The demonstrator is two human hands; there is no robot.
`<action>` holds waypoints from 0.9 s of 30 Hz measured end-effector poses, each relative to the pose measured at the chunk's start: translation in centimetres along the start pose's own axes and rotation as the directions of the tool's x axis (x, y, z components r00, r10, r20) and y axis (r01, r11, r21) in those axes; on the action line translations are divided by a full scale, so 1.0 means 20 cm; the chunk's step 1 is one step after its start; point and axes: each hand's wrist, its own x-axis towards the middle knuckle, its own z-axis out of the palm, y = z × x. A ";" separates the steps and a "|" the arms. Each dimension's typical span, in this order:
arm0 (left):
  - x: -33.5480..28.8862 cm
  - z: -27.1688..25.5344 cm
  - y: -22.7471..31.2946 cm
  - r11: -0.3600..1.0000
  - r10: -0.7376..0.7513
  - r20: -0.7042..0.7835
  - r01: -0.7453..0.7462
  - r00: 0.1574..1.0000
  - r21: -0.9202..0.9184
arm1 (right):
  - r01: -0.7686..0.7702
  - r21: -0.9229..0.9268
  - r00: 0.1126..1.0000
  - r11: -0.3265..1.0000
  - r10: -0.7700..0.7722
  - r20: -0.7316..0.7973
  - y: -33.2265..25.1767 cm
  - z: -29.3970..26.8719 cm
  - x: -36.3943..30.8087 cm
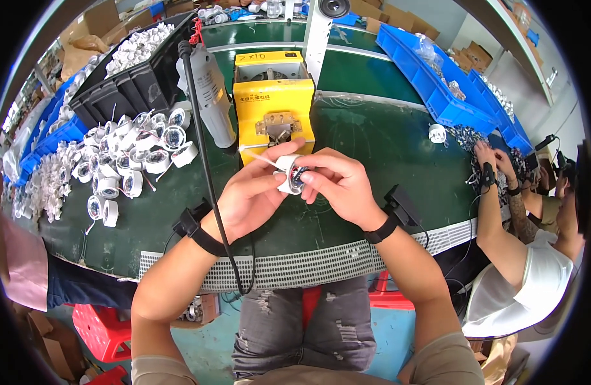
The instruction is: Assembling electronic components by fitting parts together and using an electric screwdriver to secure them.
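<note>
Between both hands I hold a round white housing (285, 168), its open side turned to the right. My left hand (249, 196) grips its rim with fingers and thumb; a thin white wire or stick juts out to the left above that hand. A dark round lens-like part sits at the housing's open side, pinched by the thumb and fingers of my right hand (339, 182). Whether that part is seated inside or only touching, I cannot tell. Just behind my hands stands a yellow machine (275, 96) with a metal fixture on its front.
Left lie many white round units with wires (157, 160), near a black crate (135, 80) of white parts. A grey electric screwdriver (209, 96) hangs by a black cable before me. Blue bins (430, 83) stand right, beside a lone white part (437, 133). A co-worker's hands (494, 160) work right.
</note>
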 end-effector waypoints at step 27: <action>0.02 -0.03 -0.06 0.858 0.040 -0.162 0.049 0.986 0.512 | 0.069 -0.485 0.986 0.872 -0.134 -0.101 0.04 0.01 0.02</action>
